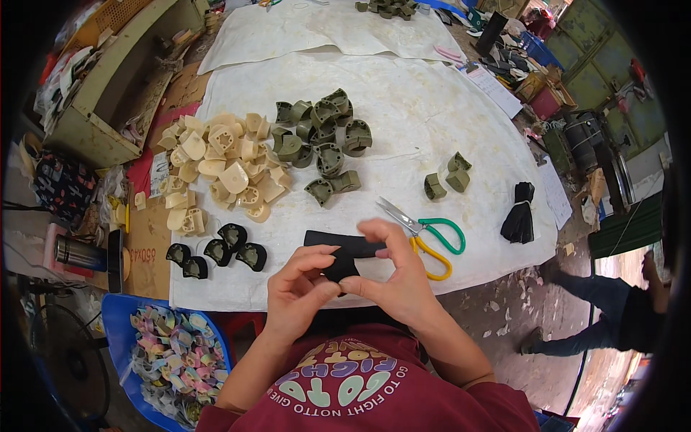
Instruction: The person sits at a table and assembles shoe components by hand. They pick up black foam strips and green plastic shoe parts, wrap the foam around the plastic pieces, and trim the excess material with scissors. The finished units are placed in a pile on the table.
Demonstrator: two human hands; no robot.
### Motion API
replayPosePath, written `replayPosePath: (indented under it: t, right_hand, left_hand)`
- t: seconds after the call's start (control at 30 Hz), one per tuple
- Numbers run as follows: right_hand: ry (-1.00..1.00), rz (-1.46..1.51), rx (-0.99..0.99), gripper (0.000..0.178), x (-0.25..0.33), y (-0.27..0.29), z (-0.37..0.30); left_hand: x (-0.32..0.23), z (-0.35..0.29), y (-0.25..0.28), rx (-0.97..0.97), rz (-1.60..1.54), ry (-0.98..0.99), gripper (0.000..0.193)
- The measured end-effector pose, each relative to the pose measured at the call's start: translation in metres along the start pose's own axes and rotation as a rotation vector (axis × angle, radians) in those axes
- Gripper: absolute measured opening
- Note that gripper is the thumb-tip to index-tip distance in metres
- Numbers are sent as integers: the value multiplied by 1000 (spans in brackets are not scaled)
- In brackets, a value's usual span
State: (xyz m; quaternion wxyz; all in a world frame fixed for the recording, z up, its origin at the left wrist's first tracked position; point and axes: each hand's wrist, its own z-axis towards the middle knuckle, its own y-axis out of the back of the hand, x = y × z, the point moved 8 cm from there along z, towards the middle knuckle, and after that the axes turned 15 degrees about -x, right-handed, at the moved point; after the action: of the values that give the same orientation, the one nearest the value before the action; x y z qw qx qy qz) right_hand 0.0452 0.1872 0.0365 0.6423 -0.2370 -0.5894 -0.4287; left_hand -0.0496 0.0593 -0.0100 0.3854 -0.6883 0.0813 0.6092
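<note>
Though unclear, pieces (176, 345) in blue bin (115, 322)

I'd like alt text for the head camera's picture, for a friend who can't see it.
A person's left hand holds a small black piece, the thumb of the right hand against it, over a white sheet. Beyond lie cream shoe heels and olive-green shoe heels, with green-and-yellow-handled scissors on the right.

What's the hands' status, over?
Left hand holding small black piece; right hand touching it. Black strip just beyond. Green-and-yellow-handled scissors beside right hand.
</note>
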Motion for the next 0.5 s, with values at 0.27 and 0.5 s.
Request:
replayPosePath:
  t: [0.27,0.5]
  right_hand:
    - [-283,575,478,40,-37,-31,-14]
    - [-124,274,397,32,-16,-20,-7]
  left_hand:
    - [10,-9,-3,-47,-249,260,31]
    - [9,-6,-8,-54,-274,245,32]
